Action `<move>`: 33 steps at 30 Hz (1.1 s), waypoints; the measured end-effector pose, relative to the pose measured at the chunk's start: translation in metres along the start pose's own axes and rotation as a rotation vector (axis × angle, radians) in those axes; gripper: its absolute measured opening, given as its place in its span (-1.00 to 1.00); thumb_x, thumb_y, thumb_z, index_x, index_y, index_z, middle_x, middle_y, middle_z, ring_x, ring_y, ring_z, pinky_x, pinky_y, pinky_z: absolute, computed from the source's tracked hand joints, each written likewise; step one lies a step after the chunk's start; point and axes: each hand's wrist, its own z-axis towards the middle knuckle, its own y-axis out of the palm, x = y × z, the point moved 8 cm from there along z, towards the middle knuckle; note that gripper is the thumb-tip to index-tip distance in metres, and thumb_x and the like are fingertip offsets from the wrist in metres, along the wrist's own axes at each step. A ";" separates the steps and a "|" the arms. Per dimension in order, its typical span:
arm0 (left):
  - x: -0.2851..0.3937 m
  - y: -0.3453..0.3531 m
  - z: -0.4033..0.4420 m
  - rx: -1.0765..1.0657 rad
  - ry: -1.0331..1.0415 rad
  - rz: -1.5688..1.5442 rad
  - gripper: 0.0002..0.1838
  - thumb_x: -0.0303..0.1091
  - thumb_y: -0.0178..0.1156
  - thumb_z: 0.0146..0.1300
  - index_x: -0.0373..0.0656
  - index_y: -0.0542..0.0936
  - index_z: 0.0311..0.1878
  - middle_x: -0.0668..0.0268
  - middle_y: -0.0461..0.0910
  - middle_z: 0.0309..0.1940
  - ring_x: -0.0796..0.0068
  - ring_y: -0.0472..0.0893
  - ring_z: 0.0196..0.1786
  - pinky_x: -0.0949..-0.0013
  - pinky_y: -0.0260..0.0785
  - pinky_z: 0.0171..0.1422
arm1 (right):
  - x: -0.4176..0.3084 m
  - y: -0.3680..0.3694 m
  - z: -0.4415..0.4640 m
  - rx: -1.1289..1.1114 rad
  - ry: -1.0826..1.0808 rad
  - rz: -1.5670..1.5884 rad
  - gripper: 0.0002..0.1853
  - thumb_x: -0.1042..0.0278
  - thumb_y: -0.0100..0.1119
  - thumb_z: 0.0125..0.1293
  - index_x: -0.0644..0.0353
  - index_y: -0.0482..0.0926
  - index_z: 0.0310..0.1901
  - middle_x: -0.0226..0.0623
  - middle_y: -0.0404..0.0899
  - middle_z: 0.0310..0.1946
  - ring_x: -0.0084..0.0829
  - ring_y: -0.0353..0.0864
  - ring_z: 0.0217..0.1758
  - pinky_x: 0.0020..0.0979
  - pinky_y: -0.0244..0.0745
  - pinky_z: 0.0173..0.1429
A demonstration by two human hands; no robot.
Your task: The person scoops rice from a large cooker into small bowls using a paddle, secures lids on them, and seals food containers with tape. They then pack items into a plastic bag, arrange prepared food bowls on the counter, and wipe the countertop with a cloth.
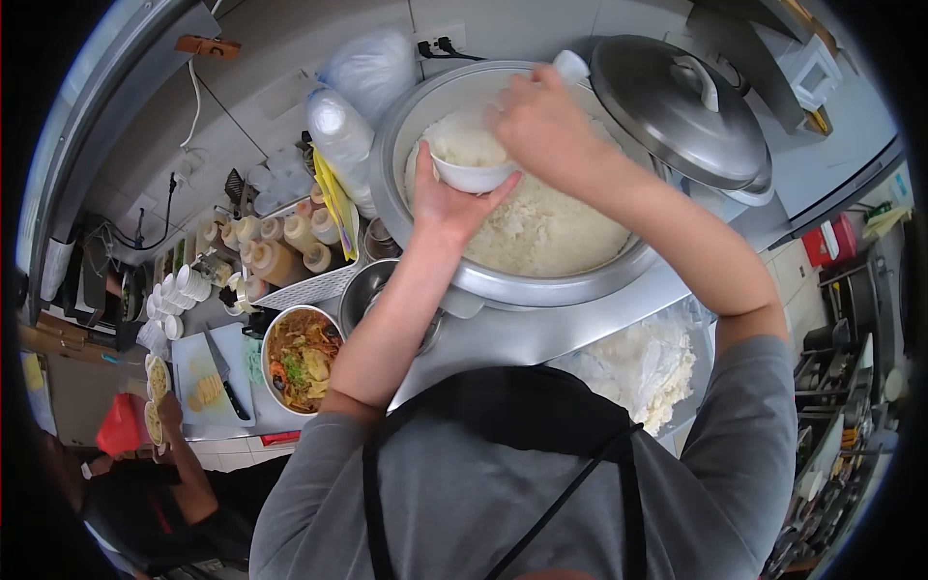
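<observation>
White bowl (474, 180) over the rice (546, 237) — left fingers (423, 166) cupped round its underside — right fingers (522, 85) tight round a white handle (571, 66).

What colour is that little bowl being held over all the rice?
The bowl is white. It shows best in the head view.

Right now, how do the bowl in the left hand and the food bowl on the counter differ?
The held bowl is smaller; the counter bowl is wider. The held bowl contains white rice, the counter bowl colorful mixed food. The held bowl is raised in the left hand; the counter bowl rests on the counter. Both are round.
</observation>
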 end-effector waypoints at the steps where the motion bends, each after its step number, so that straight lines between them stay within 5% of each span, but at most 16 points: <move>1: -0.001 -0.005 0.004 0.007 0.008 -0.180 -0.36 0.22 -0.26 0.23 0.02 0.16 0.25 0.19 0.15 0.24 0.14 0.15 0.29 -0.18 0.00 0.27 | 0.002 -0.002 0.002 0.002 0.002 0.004 -0.87 0.35 0.07 0.02 0.12 0.60 -0.41 -0.39 0.54 -0.53 -0.38 0.49 -0.25 -0.25 0.18 -0.02; 3: 0.005 -0.014 0.008 0.044 0.058 -0.140 -0.36 0.22 -0.28 0.23 0.00 0.16 0.25 0.18 0.15 0.24 0.13 0.15 0.29 -0.17 0.00 0.27 | 0.015 -0.031 0.003 0.354 0.079 0.019 -0.90 0.42 0.04 -0.05 0.09 0.57 -0.48 -0.39 0.50 -0.56 -0.38 0.48 -0.29 -0.25 0.19 -0.06; 4: 0.010 -0.020 0.006 0.083 0.104 -0.101 -0.35 0.22 -0.29 0.23 -0.02 0.16 0.25 0.17 0.15 0.24 0.12 0.14 0.29 -0.16 0.00 0.28 | 0.018 -0.026 0.003 0.350 0.075 0.026 -0.90 0.42 0.04 -0.05 0.09 0.57 -0.48 -0.39 0.50 -0.56 -0.38 0.48 -0.29 -0.25 0.19 -0.06; 6: 0.024 -0.022 -0.002 0.120 0.128 -0.092 -0.35 0.21 -0.29 0.24 -0.04 0.16 0.25 0.16 0.15 0.24 0.10 0.14 0.29 -0.15 0.00 0.29 | 0.038 0.015 -0.006 -0.013 0.227 0.053 -0.90 0.46 0.04 -0.08 0.09 0.56 -0.50 -0.38 0.51 -0.54 -0.39 0.48 -0.29 -0.24 0.19 -0.09; 9: 0.049 -0.020 -0.010 0.139 0.182 -0.060 -0.35 0.20 -0.29 0.24 -0.06 0.15 0.25 0.13 0.14 0.24 0.08 0.14 0.29 -0.14 -0.01 0.29 | -0.008 0.081 -0.041 -0.289 0.082 0.106 -0.90 0.44 0.08 -0.11 0.05 0.58 -0.49 -0.38 0.51 -0.58 -0.41 0.47 -0.32 -0.25 0.13 -0.11; 15: 0.079 -0.020 -0.020 0.069 0.257 -0.019 -0.35 0.17 -0.27 0.25 -0.10 0.11 0.27 0.10 0.12 0.25 0.05 0.11 0.30 -0.17 -0.03 0.30 | -0.054 0.100 -0.065 -0.674 0.146 0.529 -0.94 0.40 0.11 -0.01 0.04 0.59 -0.48 -0.35 0.51 -0.61 -0.39 0.46 -0.37 -0.30 0.01 -0.13; 19: 0.080 -0.016 -0.019 0.017 0.238 -0.050 -0.35 0.15 -0.25 0.26 -0.12 0.11 0.26 0.09 0.11 0.26 0.05 0.12 0.30 -0.18 -0.02 0.30 | -0.052 0.114 -0.075 -0.715 0.219 0.683 -0.88 0.47 0.02 -0.06 0.04 0.55 -0.49 -0.31 0.51 -0.58 -0.33 0.48 -0.39 -0.26 -0.01 -0.16; 27: 0.077 -0.011 -0.013 -0.008 0.200 -0.067 -0.35 0.13 -0.23 0.25 -0.14 0.12 0.25 0.06 0.12 0.25 0.03 0.14 0.29 -0.18 0.00 0.29 | -0.055 0.135 -0.086 -0.752 0.351 0.996 -0.75 0.25 0.01 0.07 -0.04 0.62 -0.23 -0.31 0.59 -0.29 -0.32 0.50 -0.16 -0.25 0.04 0.04; 33: 0.077 -0.007 -0.010 -0.048 0.199 -0.079 -0.35 0.13 -0.21 0.24 -0.14 0.14 0.24 0.06 0.13 0.24 0.03 0.15 0.28 -0.18 0.03 0.28 | -0.065 0.138 -0.083 -0.764 0.359 1.029 -0.79 0.24 0.07 0.16 -0.03 0.61 -0.19 -0.36 0.61 -0.34 -0.37 0.52 -0.17 -0.20 0.05 0.10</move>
